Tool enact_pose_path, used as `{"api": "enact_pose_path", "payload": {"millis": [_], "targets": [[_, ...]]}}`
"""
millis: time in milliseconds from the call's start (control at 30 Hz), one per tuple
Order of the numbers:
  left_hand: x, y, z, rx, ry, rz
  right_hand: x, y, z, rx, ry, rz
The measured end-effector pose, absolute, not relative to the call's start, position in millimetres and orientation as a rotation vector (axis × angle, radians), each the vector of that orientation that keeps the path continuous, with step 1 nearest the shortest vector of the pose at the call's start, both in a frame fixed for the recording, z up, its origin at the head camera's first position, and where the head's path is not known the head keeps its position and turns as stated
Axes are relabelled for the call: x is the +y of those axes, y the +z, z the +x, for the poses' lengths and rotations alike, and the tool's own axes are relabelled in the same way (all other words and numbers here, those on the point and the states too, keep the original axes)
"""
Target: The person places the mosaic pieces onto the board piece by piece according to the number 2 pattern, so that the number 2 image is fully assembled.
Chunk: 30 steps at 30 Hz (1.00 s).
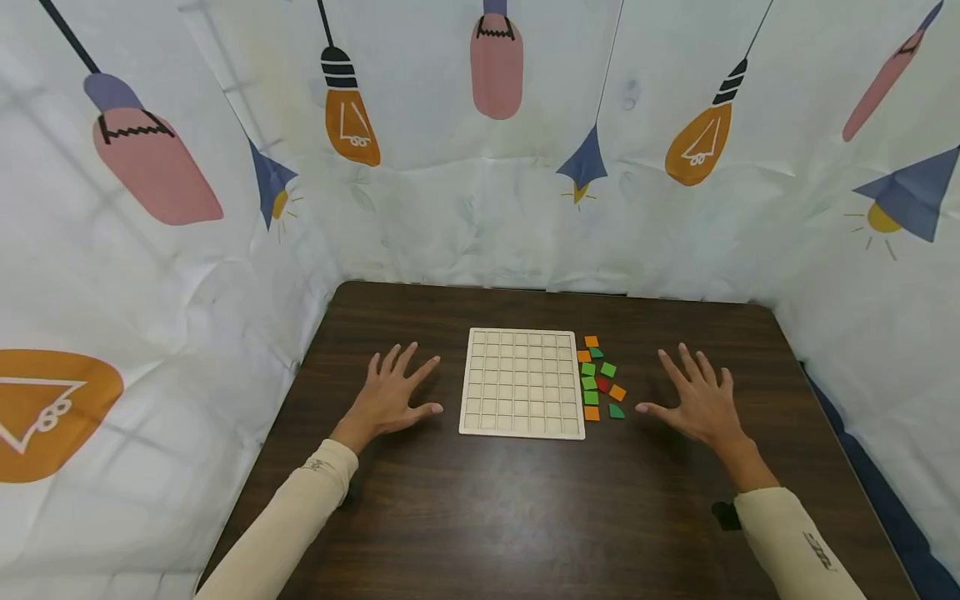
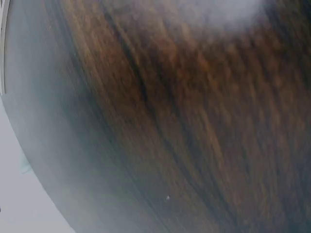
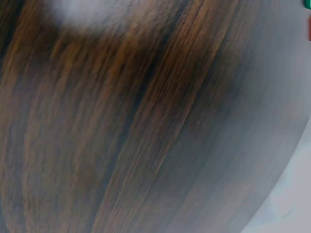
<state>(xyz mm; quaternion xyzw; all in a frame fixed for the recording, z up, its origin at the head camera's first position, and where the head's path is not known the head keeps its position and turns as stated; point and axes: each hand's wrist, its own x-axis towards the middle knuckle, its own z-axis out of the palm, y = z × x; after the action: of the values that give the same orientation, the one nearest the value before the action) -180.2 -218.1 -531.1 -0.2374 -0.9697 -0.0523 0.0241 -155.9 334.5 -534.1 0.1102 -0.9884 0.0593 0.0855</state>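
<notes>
The board (image 1: pixel 522 383) lies flat on the dark table (image 1: pixel 480 517), a pale square grid inside a raised rim, between the person's two hands. The left hand (image 1: pixel 392 392) is beside its left edge and apart from it, palm down, with fingers straight and spread apart and the thumb pointing toward the board. The right hand (image 1: pixel 699 400) is on the other side, near the tiles (image 1: pixel 591 397) but clear of them, its fingers also spread apart. Whether either palm touches the wood, I cannot tell.

The tiles sit in a loose cluster along the board's right edge: orange and bright green squares, two darker green pieces with a curved side, and one red piece in among them.

Both sleeves are cream. The right sleeve (image 1: pixel 787 533) bears a dark print that looks like lettering, too blurred to read; the left sleeve (image 1: pixel 300 500) has a smaller dark mark near the cuff, equally illegible. A black object (image 1: pixel 726 515) shows by the right cuff. Behind the table hangs white cloth (image 1: pixel 465 225), printed with pink, orange and blue lamps.
</notes>
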Motion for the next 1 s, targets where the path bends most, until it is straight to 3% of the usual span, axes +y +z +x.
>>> {"api": "enact_pose_path", "payload": {"millis": [667,1000], "targets": [[-200,-541,-178,-3.229,-0.879,-0.82,318,-535,-175,-2.931,0.676,0.31],[-188,-545,-182,-3.251,-0.929,-0.931,304,-536,-197,-2.933,1.074,0.303]]}}
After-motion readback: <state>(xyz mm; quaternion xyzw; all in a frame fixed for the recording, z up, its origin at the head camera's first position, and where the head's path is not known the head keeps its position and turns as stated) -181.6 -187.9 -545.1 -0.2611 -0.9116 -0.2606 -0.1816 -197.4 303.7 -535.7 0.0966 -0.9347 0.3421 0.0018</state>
